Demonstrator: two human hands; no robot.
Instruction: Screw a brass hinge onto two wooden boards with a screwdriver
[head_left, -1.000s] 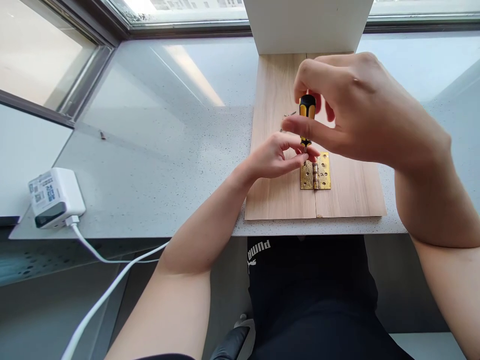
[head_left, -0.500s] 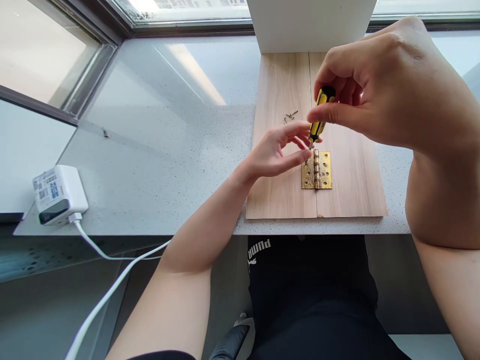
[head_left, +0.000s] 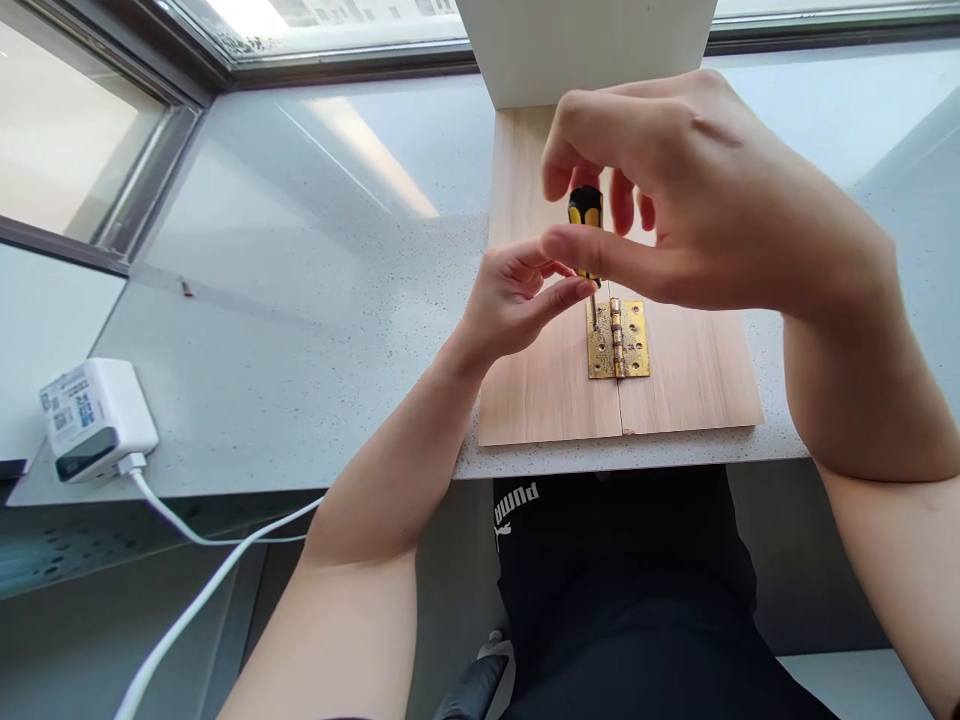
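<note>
A brass-coloured hinge (head_left: 618,340) lies across the seam between two light wooden boards (head_left: 547,400). Above its left leaf stands a yellow and black screwdriver (head_left: 586,208), nearly upright, its shaft tip at a hole of that leaf. My right hand (head_left: 645,200) is around the screwdriver's handle from above, with the thumb along the near side and the fingers curled behind. Thumb and index finger of my left hand (head_left: 521,300) pinch at the lower end of the screwdriver, near the shaft. Whether a screw sits under the tip is too small to tell.
A white panel (head_left: 589,50) stands upright behind the boards. At the far left of the speckled countertop (head_left: 300,350) is a white charger (head_left: 101,415) with a white cable (head_left: 217,590) hanging over the edge. Windows line the back and left.
The screwdriver has come upright and its tip has dropped onto the hinge's left leaf. My left fingers have closed in at its lower end. The view has shifted slightly, and my right hand now hides the loose screws.
</note>
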